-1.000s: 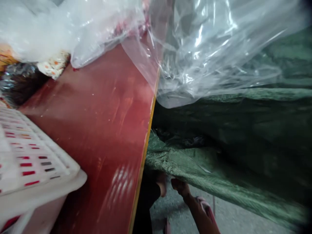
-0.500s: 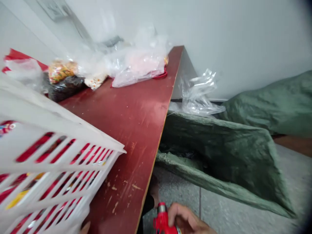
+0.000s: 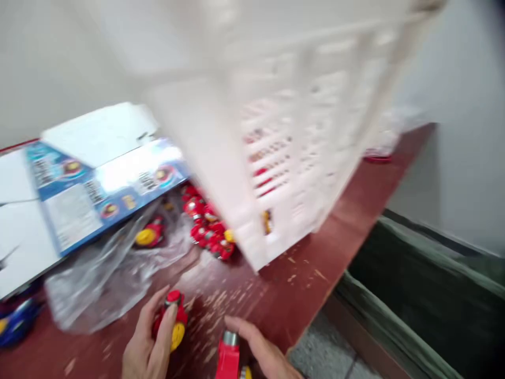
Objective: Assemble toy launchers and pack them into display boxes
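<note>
My left hand point(image 3: 148, 337) is closed around a small red toy point(image 3: 173, 297) with a yellow round part, just above the worn red tabletop. Low in the view, my right hand point(image 3: 264, 350) holds another red toy point(image 3: 229, 355) with a silver tip and a bit of yellow. Its index finger reaches beside the silver tip. A white slotted plastic basket point(image 3: 213, 121), blurred, stands over the table beyond my hands, with red showing through its slots. Against its left side lies a pile of red toys point(image 3: 209, 229).
A clear plastic bag point(image 3: 106, 289) lies left, with a red and yellow toy point(image 3: 150, 234) by it. Behind are blue and white printed cartons point(image 3: 114, 181). A blue toy point(image 3: 19, 321) sits far left. Past the table's right edge point(image 3: 335, 284), a green sack point(image 3: 394, 321) gapes on the floor.
The view has swung left, bringing the cartons, toy pile and clear bag into sight. My right hand, with its red toy, is now over the table; my left hand now shows holding a toy.
</note>
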`<state>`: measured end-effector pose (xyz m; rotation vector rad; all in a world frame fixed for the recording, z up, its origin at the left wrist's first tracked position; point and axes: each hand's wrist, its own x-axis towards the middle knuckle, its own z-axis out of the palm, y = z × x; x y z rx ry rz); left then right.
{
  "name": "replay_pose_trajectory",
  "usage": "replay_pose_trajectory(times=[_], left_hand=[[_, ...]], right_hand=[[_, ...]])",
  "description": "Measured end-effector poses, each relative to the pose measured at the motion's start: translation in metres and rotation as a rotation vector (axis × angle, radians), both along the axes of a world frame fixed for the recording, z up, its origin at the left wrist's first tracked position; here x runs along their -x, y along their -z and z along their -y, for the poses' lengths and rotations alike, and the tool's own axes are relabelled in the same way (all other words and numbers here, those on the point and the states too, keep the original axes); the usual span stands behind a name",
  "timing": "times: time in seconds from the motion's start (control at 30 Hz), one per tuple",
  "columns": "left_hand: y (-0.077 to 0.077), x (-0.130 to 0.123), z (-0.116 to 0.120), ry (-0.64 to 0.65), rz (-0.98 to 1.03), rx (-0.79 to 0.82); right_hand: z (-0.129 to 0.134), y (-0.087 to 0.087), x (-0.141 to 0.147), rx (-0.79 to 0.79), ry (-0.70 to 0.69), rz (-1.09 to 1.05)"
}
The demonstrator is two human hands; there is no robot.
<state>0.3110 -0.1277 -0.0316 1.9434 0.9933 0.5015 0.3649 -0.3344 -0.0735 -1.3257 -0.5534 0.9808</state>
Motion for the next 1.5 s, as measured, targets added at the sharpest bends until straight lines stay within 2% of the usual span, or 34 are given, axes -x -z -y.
replay_pose_trajectory(times=[0.1,0.17,0.23,0.33,0.43,0.53,0.63,0.73,0.83,0.93,1.13,1.23,1.33,1.43,1.5], left_hand=[[-0.011,0.029,-0.024,-0.210,0.154,0.472],[-0.013,0.048,-0.037,-0.300,0.286,0.720],[-0.012,0.065,-0.048,-0.362,0.392,0.882],[-0.010,0.086,-0.060,-0.408,0.501,0.995],[-0.007,0.098,-0.068,-0.444,0.563,1.013],[-0.003,0.103,-0.069,-0.439,0.634,1.010],[-0.002,0.104,-0.071,-0.350,0.661,0.992],[-0.002,0.111,-0.075,-0.270,0.645,1.012],[-0.002,0.119,-0.081,-0.266,0.609,0.996],[-0.002,0.125,-0.090,-0.313,0.578,0.944],[0.002,0.121,-0.107,-0.303,0.578,0.884],[0.003,0.121,-0.108,-0.269,0.569,0.865],[0.004,0.122,-0.106,-0.263,0.562,0.859],[0.006,0.121,-0.105,-0.263,0.513,0.847],[0.009,0.119,-0.105,-0.276,0.498,0.820]], right_hand=[[-0.036,-0.009,0.004,0.142,-0.139,0.241],[-0.059,-0.017,0.012,0.217,-0.141,0.422],[-0.079,-0.026,0.022,0.231,-0.149,0.582],[-0.101,-0.040,0.026,0.158,-0.253,0.749],[-0.125,-0.051,0.013,0.059,-0.279,0.872],[-0.161,-0.055,-0.018,0.016,-0.165,0.989],[-0.205,-0.055,-0.054,0.152,-0.009,1.131],[-0.244,-0.058,-0.083,0.281,0.050,1.195],[-0.270,-0.064,-0.105,0.438,0.091,1.277],[-0.289,-0.068,-0.120,0.570,0.063,1.341],[-0.335,-0.063,-0.121,0.577,-0.105,1.398],[-0.337,-0.064,-0.121,0.642,-0.175,1.378],[-0.314,-0.069,-0.126,0.754,-0.219,1.357],[-0.290,-0.077,-0.132,0.816,-0.209,1.322],[-0.288,-0.081,-0.134,0.778,-0.159,1.283]])
